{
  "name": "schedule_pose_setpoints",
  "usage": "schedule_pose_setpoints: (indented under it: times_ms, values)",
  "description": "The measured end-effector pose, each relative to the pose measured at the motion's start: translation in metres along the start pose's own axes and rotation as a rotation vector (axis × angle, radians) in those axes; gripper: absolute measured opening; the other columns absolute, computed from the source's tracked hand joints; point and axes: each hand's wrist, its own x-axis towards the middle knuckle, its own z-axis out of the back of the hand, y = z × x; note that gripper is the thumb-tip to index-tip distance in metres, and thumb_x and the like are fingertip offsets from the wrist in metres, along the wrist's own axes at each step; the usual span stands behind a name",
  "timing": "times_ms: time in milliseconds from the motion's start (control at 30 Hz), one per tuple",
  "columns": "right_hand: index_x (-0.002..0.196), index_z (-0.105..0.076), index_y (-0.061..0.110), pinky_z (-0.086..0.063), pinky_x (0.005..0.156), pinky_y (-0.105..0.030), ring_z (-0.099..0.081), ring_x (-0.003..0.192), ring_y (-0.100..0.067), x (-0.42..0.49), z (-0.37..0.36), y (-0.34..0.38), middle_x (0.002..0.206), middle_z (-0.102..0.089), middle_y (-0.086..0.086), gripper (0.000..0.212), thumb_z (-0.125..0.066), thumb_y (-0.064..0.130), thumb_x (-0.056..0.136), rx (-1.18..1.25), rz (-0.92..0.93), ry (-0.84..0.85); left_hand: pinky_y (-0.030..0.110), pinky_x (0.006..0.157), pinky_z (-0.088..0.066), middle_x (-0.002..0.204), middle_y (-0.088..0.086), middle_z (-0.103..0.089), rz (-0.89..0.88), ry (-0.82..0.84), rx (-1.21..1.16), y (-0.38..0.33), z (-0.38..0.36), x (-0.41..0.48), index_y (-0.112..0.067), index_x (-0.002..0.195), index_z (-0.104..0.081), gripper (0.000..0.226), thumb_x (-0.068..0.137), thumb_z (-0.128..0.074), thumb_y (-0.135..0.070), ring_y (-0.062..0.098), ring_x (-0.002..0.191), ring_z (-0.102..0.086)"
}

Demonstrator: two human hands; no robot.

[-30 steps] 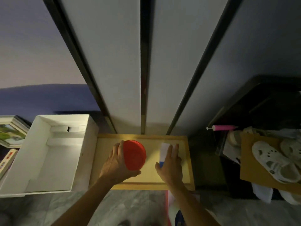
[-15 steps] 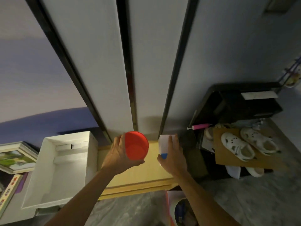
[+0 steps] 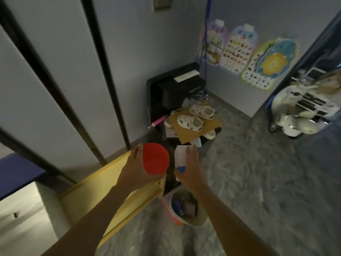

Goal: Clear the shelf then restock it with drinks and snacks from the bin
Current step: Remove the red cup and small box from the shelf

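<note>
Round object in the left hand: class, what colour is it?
The round object is plain red; the head view, the only one, shows it clearly.

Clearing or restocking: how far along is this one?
Clearing looks nearly done: no items show on the visible yellow shelf. In hand: left hand grips a red-lidded container, right hand holds a white carton, both near the shelf's end. Left: restocking from the bin, which holds items.

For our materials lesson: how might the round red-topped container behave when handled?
The round red-topped container is probably rigid: the left hand wraps it without denting. Likely light, carried one-handed. Its circular outline suggests rolling if laid sideways.
</note>
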Motion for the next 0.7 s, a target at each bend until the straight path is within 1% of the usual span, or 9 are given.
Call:
schedule_pose_setpoints:
  times_ms: [67, 133, 300, 367, 400, 500, 533, 600, 700]
  values:
    - [0.156, 0.007, 0.041, -0.053, 0.105, -0.051, -0.04, 0.149, -0.035, -0.016, 0.009, -0.032, 0.175, -0.002, 0.0, 0.106, -0.076, 0.053, 0.09, -0.001, -0.078, -0.021, 0.051, 0.109, -0.051, 0.164, -0.005, -0.021, -0.039, 0.034, -0.011, -0.019, -0.026, 0.0, -0.032, 0.163, -0.006, 0.157, 0.04, -0.081, -0.095, 0.025, 0.145, -0.04]
    - [0.161, 0.004, 0.034, -0.052, 0.108, -0.047, -0.039, 0.15, -0.032, -0.028, 0.014, -0.064, 0.176, -0.001, -0.002, 0.107, -0.074, 0.055, 0.091, -0.021, -0.161, -0.018, 0.049, 0.107, -0.052, 0.164, -0.004, -0.018, -0.069, 0.084, -0.023, -0.033, -0.056, 0.0, -0.032, 0.163, -0.004, 0.156, 0.043, -0.082, -0.093, 0.025, 0.144, -0.039]
    - [0.165, -0.008, 0.026, -0.053, 0.104, -0.048, -0.036, 0.151, -0.039, -0.052, -0.005, -0.147, 0.176, -0.001, -0.007, 0.103, -0.07, 0.059, 0.091, -0.063, -0.243, -0.02, 0.04, 0.107, -0.049, 0.165, -0.002, -0.016, -0.101, 0.199, 0.047, -0.049, -0.147, 0.004, -0.028, 0.164, -0.002, 0.159, 0.042, -0.076, -0.098, 0.023, 0.144, -0.04]
    - [0.166, -0.01, 0.025, -0.055, 0.101, -0.048, -0.038, 0.149, -0.039, -0.061, -0.024, -0.178, 0.176, -0.004, -0.008, 0.103, -0.067, 0.064, 0.09, -0.037, -0.274, -0.017, 0.043, 0.11, -0.048, 0.165, -0.003, -0.016, -0.067, 0.242, 0.06, -0.04, -0.193, 0.005, -0.029, 0.164, -0.002, 0.161, 0.039, -0.074, -0.1, 0.023, 0.144, -0.04]
    - [0.166, -0.011, 0.026, -0.057, 0.099, -0.049, -0.04, 0.147, -0.039, -0.066, -0.037, -0.194, 0.176, -0.006, -0.007, 0.105, -0.062, 0.072, 0.086, -0.019, -0.284, -0.021, 0.045, 0.111, -0.048, 0.165, -0.002, -0.017, -0.056, 0.252, 0.069, -0.034, -0.216, 0.005, -0.029, 0.164, -0.003, 0.161, 0.038, -0.071, -0.102, 0.023, 0.144, -0.04]
    - [0.166, -0.014, 0.029, -0.057, 0.1, -0.051, -0.042, 0.145, -0.037, -0.076, -0.092, -0.243, 0.176, -0.009, -0.005, 0.118, -0.028, 0.101, 0.073, -0.013, -0.302, 0.014, 0.047, 0.114, -0.045, 0.167, 0.0, -0.019, -0.002, 0.261, 0.091, -0.003, -0.282, 0.01, -0.029, 0.165, -0.003, 0.161, 0.039, -0.069, -0.103, 0.025, 0.148, -0.037]
    - [0.167, -0.013, 0.031, -0.056, 0.102, -0.05, -0.041, 0.147, -0.036, -0.077, -0.113, -0.259, 0.177, -0.008, -0.005, 0.116, -0.027, 0.1, 0.075, -0.013, -0.313, 0.046, 0.047, 0.114, -0.045, 0.168, 0.0, -0.019, 0.021, 0.264, 0.091, 0.01, -0.303, 0.013, -0.029, 0.165, -0.002, 0.162, 0.037, -0.068, -0.104, 0.026, 0.149, -0.037]
    - [0.168, -0.01, 0.034, -0.055, 0.104, -0.047, -0.041, 0.147, -0.035, -0.078, -0.159, -0.287, 0.177, -0.007, -0.004, 0.103, -0.047, 0.084, 0.086, 0.002, -0.335, 0.106, 0.051, 0.112, -0.047, 0.168, 0.001, -0.02, 0.059, 0.261, 0.092, 0.037, -0.341, 0.021, -0.031, 0.165, -0.001, 0.165, 0.032, -0.063, -0.108, 0.028, 0.148, -0.038]
    - [0.167, -0.011, 0.032, -0.054, 0.104, -0.044, -0.041, 0.147, -0.032, -0.074, -0.224, -0.317, 0.176, -0.009, -0.002, 0.099, -0.059, 0.073, 0.091, 0.028, -0.344, 0.148, 0.053, 0.106, -0.053, 0.165, 0.001, -0.025, 0.083, 0.251, 0.065, 0.084, -0.391, 0.032, -0.036, 0.164, -0.002, 0.163, 0.033, -0.069, -0.105, 0.029, 0.144, -0.044]
